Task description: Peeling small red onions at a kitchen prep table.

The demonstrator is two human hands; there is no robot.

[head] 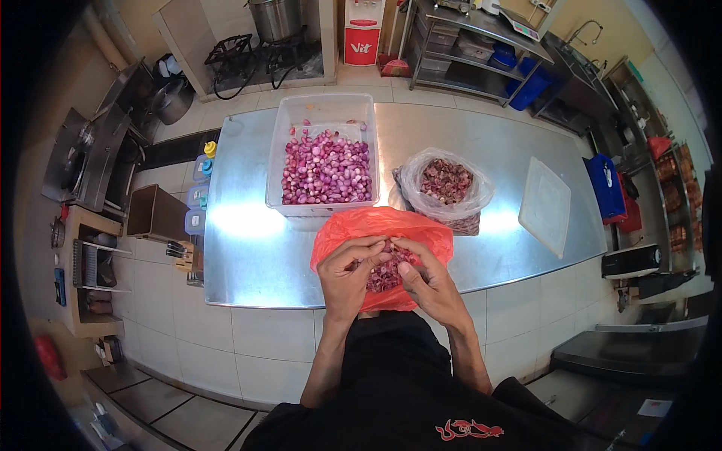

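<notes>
My left hand [348, 273] and my right hand [431, 279] meet at the fingertips above an open red plastic bag [333, 228]. A small shallot [387, 246] is pinched between the fingers of both hands, partly hidden by them. Inside the bag, below my hands, lie reddish-purple shallot skins or pieces [385, 276]. Beyond the bag stands a clear plastic tub [324, 209] with many peeled purple shallots [327, 166] in it. To its right, a clear plastic bag [479, 191] holds brownish-red shallots or skins [445, 180].
The bags and tub rest on a stainless steel table [248, 265]. A flat translucent lid [545, 206] lies at its right. Lidded containers [196, 221] line the left edge, near a cardboard box [151, 211]. Gas burners and a water dispenser [364, 34] are beyond.
</notes>
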